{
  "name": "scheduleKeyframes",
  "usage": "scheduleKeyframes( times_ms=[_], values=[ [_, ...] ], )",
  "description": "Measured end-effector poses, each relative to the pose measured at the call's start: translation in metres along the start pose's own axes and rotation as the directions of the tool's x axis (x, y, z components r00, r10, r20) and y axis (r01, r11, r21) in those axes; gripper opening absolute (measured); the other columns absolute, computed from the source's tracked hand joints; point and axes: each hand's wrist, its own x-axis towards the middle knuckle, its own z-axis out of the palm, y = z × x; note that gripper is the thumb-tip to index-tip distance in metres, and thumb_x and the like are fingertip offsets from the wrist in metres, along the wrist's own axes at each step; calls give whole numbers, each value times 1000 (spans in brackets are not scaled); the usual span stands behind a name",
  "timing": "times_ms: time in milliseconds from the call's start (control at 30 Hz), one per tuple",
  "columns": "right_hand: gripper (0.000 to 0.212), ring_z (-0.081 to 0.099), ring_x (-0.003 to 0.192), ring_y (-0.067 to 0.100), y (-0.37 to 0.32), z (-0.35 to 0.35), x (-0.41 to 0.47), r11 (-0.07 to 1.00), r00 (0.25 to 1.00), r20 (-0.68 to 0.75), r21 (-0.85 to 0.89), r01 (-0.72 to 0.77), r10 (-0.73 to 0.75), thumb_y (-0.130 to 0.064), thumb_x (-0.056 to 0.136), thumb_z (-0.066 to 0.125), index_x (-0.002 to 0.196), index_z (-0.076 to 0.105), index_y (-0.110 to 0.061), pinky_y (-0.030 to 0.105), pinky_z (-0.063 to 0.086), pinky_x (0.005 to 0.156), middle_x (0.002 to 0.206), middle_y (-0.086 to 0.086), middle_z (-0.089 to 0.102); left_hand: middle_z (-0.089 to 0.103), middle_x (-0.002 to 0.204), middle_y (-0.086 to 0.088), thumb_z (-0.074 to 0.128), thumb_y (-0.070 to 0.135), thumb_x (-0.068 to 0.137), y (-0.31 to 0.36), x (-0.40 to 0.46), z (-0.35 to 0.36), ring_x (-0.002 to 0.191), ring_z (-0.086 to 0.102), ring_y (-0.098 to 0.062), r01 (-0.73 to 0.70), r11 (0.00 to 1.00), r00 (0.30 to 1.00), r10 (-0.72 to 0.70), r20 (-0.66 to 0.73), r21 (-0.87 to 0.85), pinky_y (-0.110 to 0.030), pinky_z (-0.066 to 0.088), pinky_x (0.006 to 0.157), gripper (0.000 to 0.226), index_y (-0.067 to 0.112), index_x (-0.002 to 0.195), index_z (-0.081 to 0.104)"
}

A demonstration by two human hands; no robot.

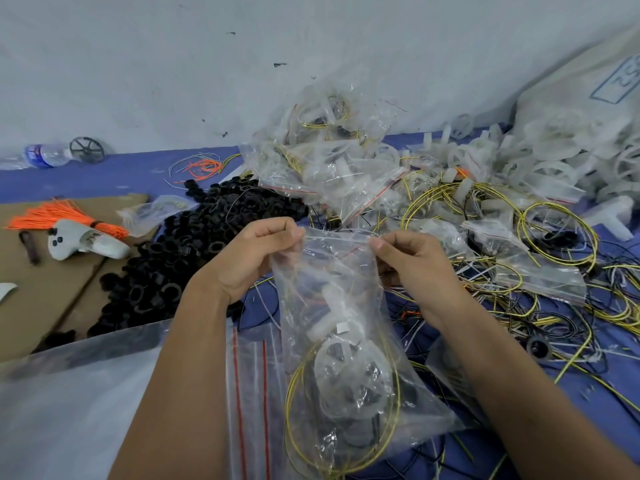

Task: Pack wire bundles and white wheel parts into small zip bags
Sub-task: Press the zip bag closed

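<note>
Clear plastic zip bag [332, 306] hangs between both hands above the blue cloth [588, 382]; left hand [254, 252] and right hand [412, 263] pinch its top edge, white wheel [349, 372] and yellow wire [298, 393] inside.

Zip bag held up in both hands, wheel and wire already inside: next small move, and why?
Probably press the zip strip shut, running the fingertips along the top edge. The left hand and right hand each pinch a top corner of the zip bag, and the white wheel part and yellow wire loop already hang in the bottom. Whether the strip is partly closed cannot be told.
</note>
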Motion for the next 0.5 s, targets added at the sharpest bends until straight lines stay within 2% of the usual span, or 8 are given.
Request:
scheduleKeyframes(
  times_ms=[67, 133, 200, 267, 300, 367, 433, 500],
  values=[
    [27, 57, 64, 22, 0, 0, 2, 999, 1000, -19, 46, -22, 23, -15, 101, 60, 81, 65, 3, 29, 53, 57, 76, 15, 64, 55, 65, 3, 65, 38, 89, -1, -1, -2, 57, 52, -10, 19, 1000, 999, -19, -51, 1, -20, 47, 58, 29, 20, 67, 67],
    [25, 57, 67, 24, 2, 1, 4, 996, 997, -52, 74, -58, 62, -12, 103, 55, 85, 64, 2, 32, 53, 59, 78, 17, 61, 56, 64, -1, 64, 43, 90, -3, -1, -7, 58, 51, -14, 31, 997, 996, -25, -88, 70, -21, 45, 60, 36, 14, 69, 68],
    [24, 54, 66, 26, 5, 3, 6, 987, 992, -61, 128, -100, 109, -13, 105, 51, 96, 62, 7, 32, 51, 58, 79, 18, 58, 57, 65, -4, 66, 43, 94, -4, -3, -10, 59, 50, -16, 20, 990, 995, -6, -98, 138, -23, 45, 62, 43, 5, 74, 67],
    [23, 53, 62, 23, 6, 7, 8, 972, 987, -73, 195, -128, 145, -13, 106, 49, 97, 61, 5, 30, 49, 57, 74, 15, 58, 58, 64, -5, 62, 39, 95, -4, -3, -10, 59, 50, -17, -13, 986, 994, 31, -106, 166, -23, 45, 63, 46, -3, 76, 66],
    [23, 52, 60, 20, 7, 9, 8, 975, 985, -102, 187, -122, 143, -13, 106, 50, 91, 61, 1, 30, 47, 56, 71, 11, 57, 58, 64, -5, 61, 37, 94, -4, -3, -9, 59, 50, -17, -23, 983, 992, 44, -115, 182, -23, 45, 63, 45, -5, 76, 66],
    [27, 50, 61, 19, 12, 11, 9, 997, 981, -178, 53, -64, 73, -13, 104, 54, 79, 61, -8, 31, 45, 59, 67, 7, 57, 59, 64, -3, 63, 32, 94, -2, -2, -5, 59, 50, -14, -25, 968, 990, 59, -128, 249, -21, 43, 63, 40, -1, 72, 66],
    [22, 55, 68, 21, 16, 12, 9, 999, 978, -210, -23, -24, 19, -12, 101, 59, 79, 62, -13, 35, 46, 66, 72, 8, 61, 58, 65, -9, 66, 26, 95, -1, -2, -3, 60, 49, -15, -11, 941, 992, 51, -112, 339, -25, 42, 65, 37, -2, 72, 66],
    [11, 61, 74, 19, 18, 12, 9, 998, 976, -211, 56, -41, 52, -10, 97, 65, 87, 62, -14, 37, 51, 72, 78, 5, 66, 55, 69, -25, 68, 22, 97, -1, -3, -5, 65, 46, -24, 26, 924, 996, 10, -93, 383, -36, 39, 70, 34, -6, 77, 66]
  ],
)
